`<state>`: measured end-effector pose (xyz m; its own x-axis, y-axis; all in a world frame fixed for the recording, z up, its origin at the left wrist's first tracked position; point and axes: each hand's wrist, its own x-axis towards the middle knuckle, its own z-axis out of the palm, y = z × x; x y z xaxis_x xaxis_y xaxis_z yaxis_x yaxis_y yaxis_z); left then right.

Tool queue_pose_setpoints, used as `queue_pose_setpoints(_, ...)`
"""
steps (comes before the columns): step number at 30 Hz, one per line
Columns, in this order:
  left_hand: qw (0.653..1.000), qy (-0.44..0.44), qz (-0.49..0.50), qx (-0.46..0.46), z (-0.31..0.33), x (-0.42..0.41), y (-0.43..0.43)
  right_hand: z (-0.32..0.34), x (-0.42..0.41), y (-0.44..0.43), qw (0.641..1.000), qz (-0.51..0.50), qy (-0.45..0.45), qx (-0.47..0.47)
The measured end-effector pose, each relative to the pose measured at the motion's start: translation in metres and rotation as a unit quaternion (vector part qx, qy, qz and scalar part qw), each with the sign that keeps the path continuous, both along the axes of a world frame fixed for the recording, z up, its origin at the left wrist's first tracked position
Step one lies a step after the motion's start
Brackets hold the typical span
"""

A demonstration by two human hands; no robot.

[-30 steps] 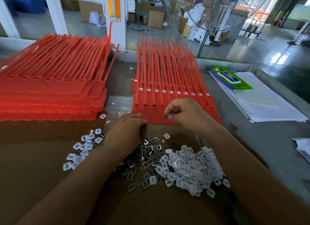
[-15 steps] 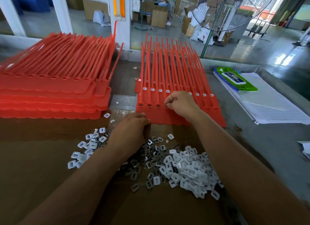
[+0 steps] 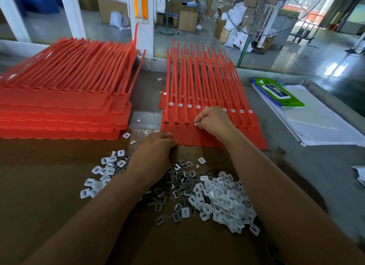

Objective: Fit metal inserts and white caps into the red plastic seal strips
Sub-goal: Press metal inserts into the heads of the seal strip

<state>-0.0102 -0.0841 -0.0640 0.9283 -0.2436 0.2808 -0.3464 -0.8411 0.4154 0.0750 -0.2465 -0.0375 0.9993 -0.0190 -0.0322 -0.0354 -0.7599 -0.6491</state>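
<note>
While the right hand (image 3: 213,120) pinches a small pale piece (image 3: 196,124) in a narrow grip over the red seal strips (image 3: 205,135), mid-surface (image 3: 296,175); left hand (image 3: 156,152) curled at their near edge, grip contents unclear; white caps (image 3: 223,197) and metal inserts (image 3: 177,183) heaped nearer; spare strip stack (image 3: 59,110) far left

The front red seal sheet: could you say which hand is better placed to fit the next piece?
Right. The right hand pinches a small piece beside the three filled sockets of the sheet; the left hand rests at its near edge.

red strip stack (image 3: 59,106) walls left; paper pile (image 3: 325,126) right.
</note>
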Motion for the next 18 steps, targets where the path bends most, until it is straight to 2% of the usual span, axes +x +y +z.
queue_pose_setpoints(11, 1.000, -0.003, 0.000, -0.001, 0.001, -0.001, 0.000, -0.001, 0.000, 0.003, 0.998, -0.035, -0.024, -0.035)
queue_pose_setpoints(18, 1.000, 0.002, -0.003, -0.005, 0.001, -0.001, 0.000, 0.001, -0.009, -0.011, 0.998, 0.022, 0.006, 0.057)
